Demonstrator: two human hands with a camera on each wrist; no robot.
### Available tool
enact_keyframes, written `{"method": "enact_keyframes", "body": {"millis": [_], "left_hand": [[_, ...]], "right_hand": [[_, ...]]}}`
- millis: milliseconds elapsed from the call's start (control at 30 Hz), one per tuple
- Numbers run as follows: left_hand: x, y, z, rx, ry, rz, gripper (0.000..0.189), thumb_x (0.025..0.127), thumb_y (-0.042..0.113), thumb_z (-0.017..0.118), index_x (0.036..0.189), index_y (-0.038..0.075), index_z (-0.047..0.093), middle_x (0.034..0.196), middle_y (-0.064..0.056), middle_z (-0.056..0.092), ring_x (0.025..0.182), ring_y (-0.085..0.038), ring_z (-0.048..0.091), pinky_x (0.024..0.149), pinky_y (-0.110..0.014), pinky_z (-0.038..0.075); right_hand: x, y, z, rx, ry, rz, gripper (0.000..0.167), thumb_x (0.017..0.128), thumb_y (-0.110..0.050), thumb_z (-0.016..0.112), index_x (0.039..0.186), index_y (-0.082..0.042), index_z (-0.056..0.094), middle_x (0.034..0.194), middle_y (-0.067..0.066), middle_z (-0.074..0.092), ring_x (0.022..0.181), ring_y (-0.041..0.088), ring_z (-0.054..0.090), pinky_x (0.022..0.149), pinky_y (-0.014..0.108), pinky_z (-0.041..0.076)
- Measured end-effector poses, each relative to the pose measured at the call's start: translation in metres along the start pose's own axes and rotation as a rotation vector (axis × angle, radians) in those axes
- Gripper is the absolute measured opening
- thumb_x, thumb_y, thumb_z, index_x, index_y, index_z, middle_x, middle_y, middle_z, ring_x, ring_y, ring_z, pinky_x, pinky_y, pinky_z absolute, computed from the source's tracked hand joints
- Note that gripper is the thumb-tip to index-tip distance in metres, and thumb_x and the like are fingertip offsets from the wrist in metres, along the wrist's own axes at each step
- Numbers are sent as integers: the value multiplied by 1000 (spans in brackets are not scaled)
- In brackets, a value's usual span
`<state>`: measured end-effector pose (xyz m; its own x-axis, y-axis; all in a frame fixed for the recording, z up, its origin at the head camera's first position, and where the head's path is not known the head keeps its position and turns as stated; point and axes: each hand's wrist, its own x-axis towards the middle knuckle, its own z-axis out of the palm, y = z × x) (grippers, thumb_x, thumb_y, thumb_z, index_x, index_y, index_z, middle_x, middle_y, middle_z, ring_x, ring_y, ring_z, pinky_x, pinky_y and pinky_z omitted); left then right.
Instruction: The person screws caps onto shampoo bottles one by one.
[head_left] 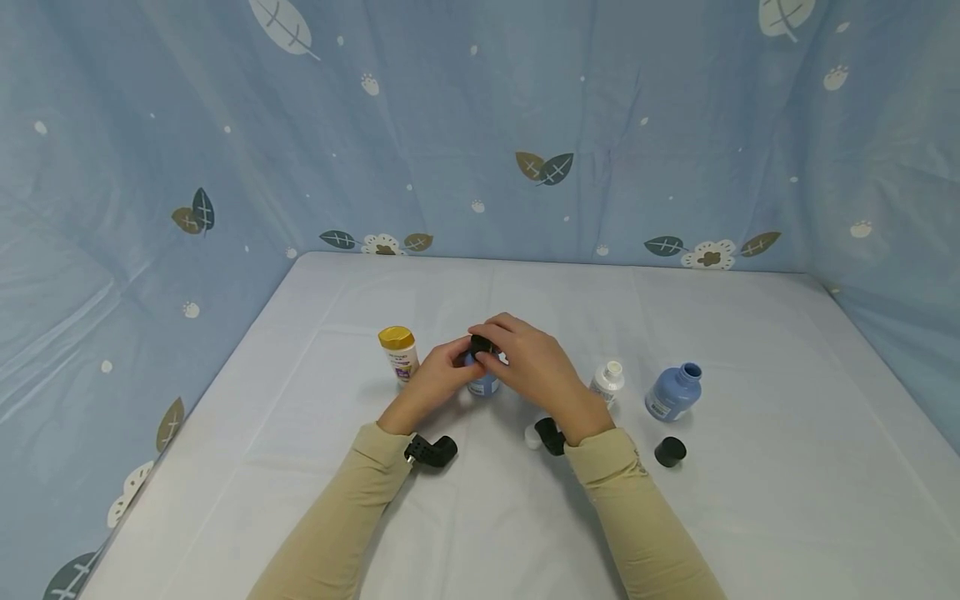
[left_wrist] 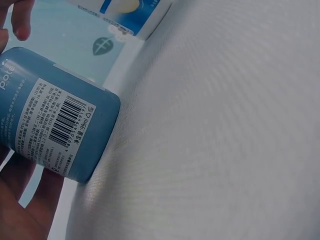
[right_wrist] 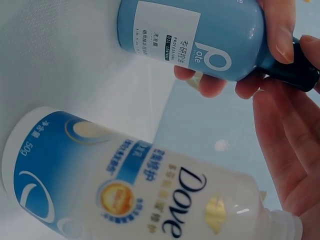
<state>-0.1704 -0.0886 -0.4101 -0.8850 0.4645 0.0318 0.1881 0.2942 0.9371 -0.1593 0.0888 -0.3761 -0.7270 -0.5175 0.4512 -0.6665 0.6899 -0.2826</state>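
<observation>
In the middle of the table stands a blue shampoo bottle, its barcode label facing the left wrist view. My left hand grips this bottle around its upper body. At its mouth, a black cap is pinched between the fingers and thumb of my right hand. The right wrist view shows the cap on the bottle's neck; whether it is tight I cannot tell. Close by my right wrist is a white-and-blue Dove bottle without a cap, partly behind that hand in the head view.
Left of my hands stands a white bottle with a yellow cap. A white cap lies below my right wrist. To the right are an uncapped blue bottle and a loose black cap. A patterned blue curtain hangs behind the table.
</observation>
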Motion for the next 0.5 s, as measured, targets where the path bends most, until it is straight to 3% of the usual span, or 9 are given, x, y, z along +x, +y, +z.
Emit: {"method": "enact_keyframes", "body": {"millis": [367, 500], "left_hand": [[0, 2, 0, -25, -21, 28, 43, 88, 19, 57, 128, 9, 46, 126, -7, 49, 111, -23, 47, 90, -34, 40], [7, -16, 1, -38, -17, 42, 44, 87, 20, 59, 129, 11, 46, 126, -5, 49, 112, -19, 47, 91, -34, 39]], "right_hand": [[0, -1, 1, -14, 22, -8, 36, 82, -25, 65, 116, -15, 58, 107, -4, 54, 88, 8, 55, 69, 26, 47], [0, -2, 1, -28, 15, -8, 39, 81, -26, 66, 117, -16, 57, 107, -4, 54, 88, 9, 55, 67, 27, 47]]}}
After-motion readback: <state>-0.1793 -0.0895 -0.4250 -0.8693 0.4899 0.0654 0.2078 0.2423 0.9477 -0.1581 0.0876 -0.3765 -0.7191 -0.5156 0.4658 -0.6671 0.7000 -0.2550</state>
